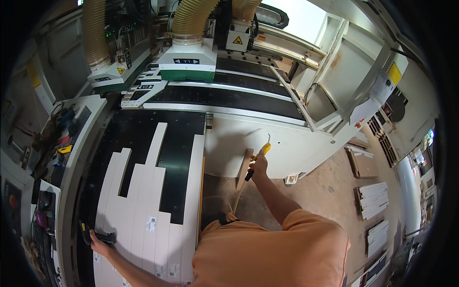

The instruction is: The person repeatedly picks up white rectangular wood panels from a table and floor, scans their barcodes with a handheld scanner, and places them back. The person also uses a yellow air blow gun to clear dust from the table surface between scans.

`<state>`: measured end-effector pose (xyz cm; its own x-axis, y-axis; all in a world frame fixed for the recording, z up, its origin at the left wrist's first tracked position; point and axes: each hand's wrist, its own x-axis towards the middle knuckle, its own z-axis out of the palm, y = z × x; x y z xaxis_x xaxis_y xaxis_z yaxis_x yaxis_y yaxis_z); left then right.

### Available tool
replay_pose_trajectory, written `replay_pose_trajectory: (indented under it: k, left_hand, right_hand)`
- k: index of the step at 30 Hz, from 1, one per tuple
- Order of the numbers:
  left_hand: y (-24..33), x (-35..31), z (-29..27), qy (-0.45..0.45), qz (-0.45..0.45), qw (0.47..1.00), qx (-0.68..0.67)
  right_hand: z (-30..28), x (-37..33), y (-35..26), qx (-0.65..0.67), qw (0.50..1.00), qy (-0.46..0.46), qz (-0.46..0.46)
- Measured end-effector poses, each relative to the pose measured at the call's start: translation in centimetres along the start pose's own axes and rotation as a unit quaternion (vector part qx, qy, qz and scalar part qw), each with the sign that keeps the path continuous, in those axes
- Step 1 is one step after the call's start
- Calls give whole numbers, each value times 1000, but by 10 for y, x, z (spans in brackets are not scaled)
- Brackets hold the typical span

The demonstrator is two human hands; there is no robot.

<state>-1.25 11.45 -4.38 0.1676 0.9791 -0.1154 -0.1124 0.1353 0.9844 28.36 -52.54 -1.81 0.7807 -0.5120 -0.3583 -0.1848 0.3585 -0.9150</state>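
My left hand [99, 244] is at the lower left, its fingers wrapped round a black handheld scanner [107, 237] above the pale boards. Several long white boards [143, 201] lie side by side on the black machine bed [184, 122], some with small printed labels [151, 224]. On the right, my right arm reaches forward. My right hand [259, 165] is closed round a yellow air blow gun [266, 148] with a thin curved nozzle. A pale hose [240, 198] hangs down from below that hand. The nozzle is in front of the machine's white side panel.
Ahead stands a large cutting machine with a white and green head [187, 64] and thick ribbed hoses [193, 19]. A cluttered side shelf [62, 138] is at the left. Stacks of white strips [374, 200] lie on the floor to the right. A wooden strip [245, 167] leans against the panel.
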Motion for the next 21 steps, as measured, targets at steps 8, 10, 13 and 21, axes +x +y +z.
replay_pose_trajectory:
  k: [8, 10, 13, 21]
  left_hand:
    - [-1, 3, -1, -5, 1, 1000, -4]
    - [-2, 4, -2, -7, -4, 1000, -1]
    - [-1, 4, -3, -6, -3, 1000, -1]
    - [12, -10, 4, 5, -11, 1000, 7]
  right_hand:
    - [-34, 13, -26, 58, 982, 124, -130]
    - [-30, 5, -30, 19, 984, 91, -155]
    - [-14, -10, -31, -21, 983, 51, -177]
    - [33, -34, -34, -91, 979, -64, -171]
